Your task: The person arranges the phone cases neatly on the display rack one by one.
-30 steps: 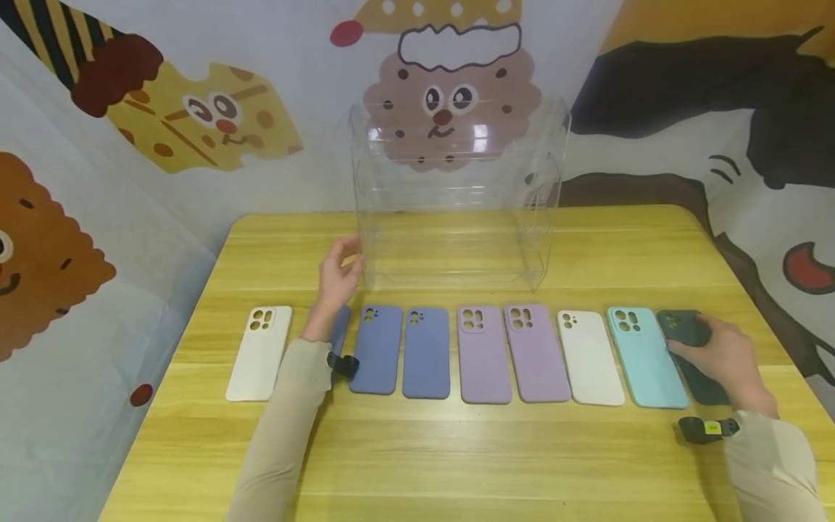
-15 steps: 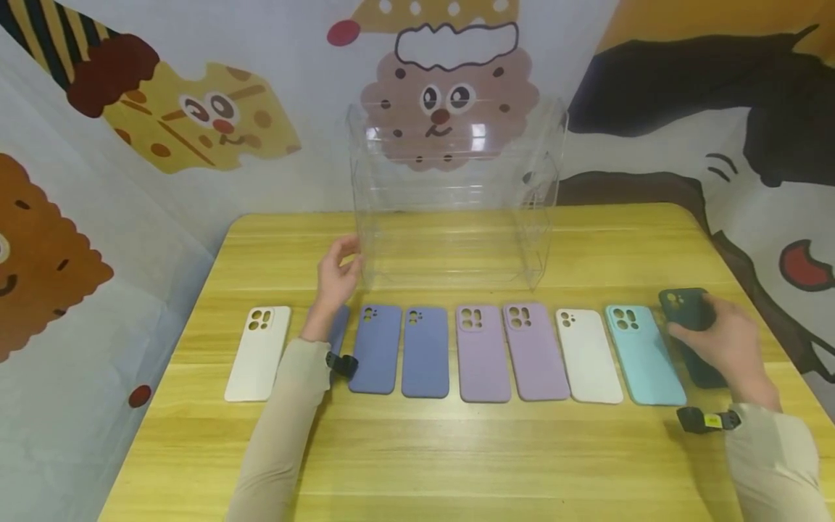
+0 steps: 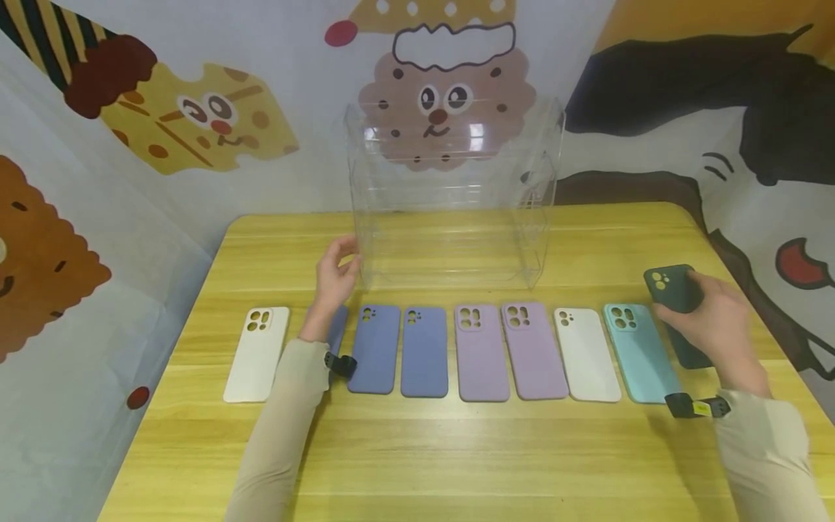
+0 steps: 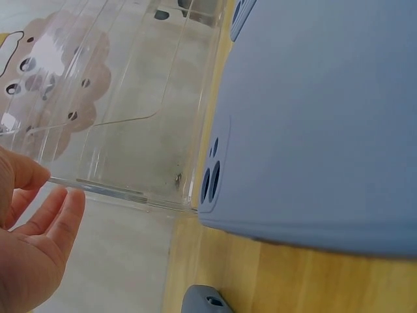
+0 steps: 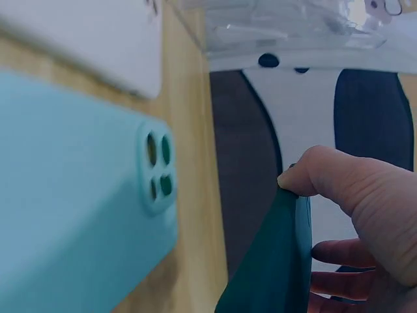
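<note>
My right hand (image 3: 717, 319) grips a dark green phone case (image 3: 675, 293), thumb on one long side and fingers on the other. The right wrist view shows the thumb pressing the edge of this phone case (image 5: 280, 254), lifted at a slant. At the left side of a clear plastic display rack (image 3: 450, 217), my left hand (image 3: 337, 275) pinches the edge. In the left wrist view, thumb and fingers (image 4: 65, 212) meet the rim of the rack (image 4: 111, 189). Beside the green case lies a turquoise phone case (image 3: 642, 359).
Along the table (image 3: 417, 457) runs a row of phone cases: white (image 3: 257, 359), blue (image 3: 424, 359), purple (image 3: 483, 359) and another white case (image 3: 587, 359). My left forearm partly covers another blue case (image 3: 337, 330). A cartoon-printed cloth (image 3: 313, 72) hangs behind the rack.
My right hand has lifted the dark green phone case from its place at the row's right end and carried it away from me and slightly left. The left hand stays at the rack.
</note>
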`<action>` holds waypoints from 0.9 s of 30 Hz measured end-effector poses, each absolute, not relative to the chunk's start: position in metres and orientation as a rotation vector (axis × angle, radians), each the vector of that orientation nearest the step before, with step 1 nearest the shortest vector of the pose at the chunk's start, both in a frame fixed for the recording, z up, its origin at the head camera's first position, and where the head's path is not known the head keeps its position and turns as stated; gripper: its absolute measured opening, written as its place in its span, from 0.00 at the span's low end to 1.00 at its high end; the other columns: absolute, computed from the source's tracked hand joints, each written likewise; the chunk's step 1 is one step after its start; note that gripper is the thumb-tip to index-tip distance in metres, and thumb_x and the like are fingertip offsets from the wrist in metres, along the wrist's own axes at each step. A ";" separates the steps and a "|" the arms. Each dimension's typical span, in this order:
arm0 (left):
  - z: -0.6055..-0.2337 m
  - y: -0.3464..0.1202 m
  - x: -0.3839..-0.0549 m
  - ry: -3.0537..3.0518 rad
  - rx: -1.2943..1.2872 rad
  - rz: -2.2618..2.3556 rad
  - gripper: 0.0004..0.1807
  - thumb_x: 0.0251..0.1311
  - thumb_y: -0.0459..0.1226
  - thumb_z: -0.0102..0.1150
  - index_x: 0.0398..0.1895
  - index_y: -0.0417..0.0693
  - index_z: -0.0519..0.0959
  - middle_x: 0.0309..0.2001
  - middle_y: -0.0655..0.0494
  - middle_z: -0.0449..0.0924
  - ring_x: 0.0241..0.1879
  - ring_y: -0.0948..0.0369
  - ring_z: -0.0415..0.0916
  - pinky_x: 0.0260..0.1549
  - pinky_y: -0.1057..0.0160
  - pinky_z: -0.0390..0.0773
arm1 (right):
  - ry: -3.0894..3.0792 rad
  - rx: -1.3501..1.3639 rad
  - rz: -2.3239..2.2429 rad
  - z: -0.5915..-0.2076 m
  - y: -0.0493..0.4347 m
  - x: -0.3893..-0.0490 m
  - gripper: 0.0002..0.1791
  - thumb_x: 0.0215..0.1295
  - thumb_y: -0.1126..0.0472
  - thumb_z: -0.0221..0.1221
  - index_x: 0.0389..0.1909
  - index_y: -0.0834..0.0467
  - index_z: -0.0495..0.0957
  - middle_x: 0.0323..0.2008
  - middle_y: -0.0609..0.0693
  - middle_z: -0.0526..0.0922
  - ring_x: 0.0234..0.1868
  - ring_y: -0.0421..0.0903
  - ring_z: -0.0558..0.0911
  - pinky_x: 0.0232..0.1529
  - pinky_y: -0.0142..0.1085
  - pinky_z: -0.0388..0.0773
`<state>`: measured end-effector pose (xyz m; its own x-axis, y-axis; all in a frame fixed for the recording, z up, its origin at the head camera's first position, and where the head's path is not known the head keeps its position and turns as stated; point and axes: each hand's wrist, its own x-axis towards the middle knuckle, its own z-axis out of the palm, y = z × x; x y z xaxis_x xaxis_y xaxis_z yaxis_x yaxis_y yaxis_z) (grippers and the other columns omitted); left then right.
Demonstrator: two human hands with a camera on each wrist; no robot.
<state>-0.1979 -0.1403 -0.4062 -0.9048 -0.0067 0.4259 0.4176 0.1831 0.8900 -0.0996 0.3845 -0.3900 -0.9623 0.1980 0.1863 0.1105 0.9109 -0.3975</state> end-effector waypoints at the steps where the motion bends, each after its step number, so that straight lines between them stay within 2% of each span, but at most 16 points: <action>1: -0.406 -0.140 -0.198 -2.134 -0.389 -1.771 0.17 0.55 0.16 0.49 0.50 0.17 0.66 0.47 0.23 0.71 0.49 0.35 0.71 0.46 0.60 0.81 | -2.844 -0.226 0.576 -0.388 0.382 -0.101 0.44 0.51 0.58 0.65 0.63 0.76 0.58 0.55 0.81 0.62 0.54 0.77 0.62 0.52 0.67 0.61; 6: -0.406 -0.141 -0.197 -2.143 -0.383 -1.763 0.17 0.56 0.17 0.49 0.51 0.18 0.66 0.47 0.24 0.71 0.49 0.35 0.71 0.46 0.60 0.81 | -2.816 -0.199 0.597 -0.376 0.366 -0.107 0.43 0.51 0.60 0.65 0.64 0.75 0.57 0.57 0.79 0.61 0.56 0.76 0.62 0.54 0.67 0.60; 15: -0.406 -0.142 -0.198 -2.134 -0.386 -1.774 0.17 0.56 0.17 0.49 0.50 0.18 0.67 0.47 0.23 0.71 0.49 0.35 0.71 0.44 0.67 0.80 | -2.738 -0.105 0.643 -0.361 0.336 -0.117 0.42 0.49 0.62 0.65 0.63 0.74 0.59 0.60 0.76 0.62 0.60 0.73 0.59 0.60 0.64 0.56; 23: -0.406 -0.141 -0.198 -2.134 -0.394 -1.762 0.17 0.56 0.16 0.50 0.50 0.18 0.67 0.47 0.23 0.70 0.49 0.34 0.71 0.47 0.50 0.80 | -2.641 0.040 0.709 -0.347 0.301 -0.126 0.42 0.44 0.63 0.67 0.62 0.73 0.63 0.58 0.74 0.65 0.58 0.72 0.62 0.58 0.64 0.58; 27: -0.406 -0.141 -0.198 -2.143 -0.391 -1.752 0.17 0.56 0.16 0.49 0.49 0.18 0.67 0.47 0.23 0.70 0.49 0.35 0.71 0.47 0.47 0.79 | -2.591 0.107 0.727 -0.341 0.283 -0.133 0.42 0.41 0.64 0.69 0.60 0.72 0.65 0.57 0.74 0.68 0.57 0.71 0.64 0.58 0.63 0.59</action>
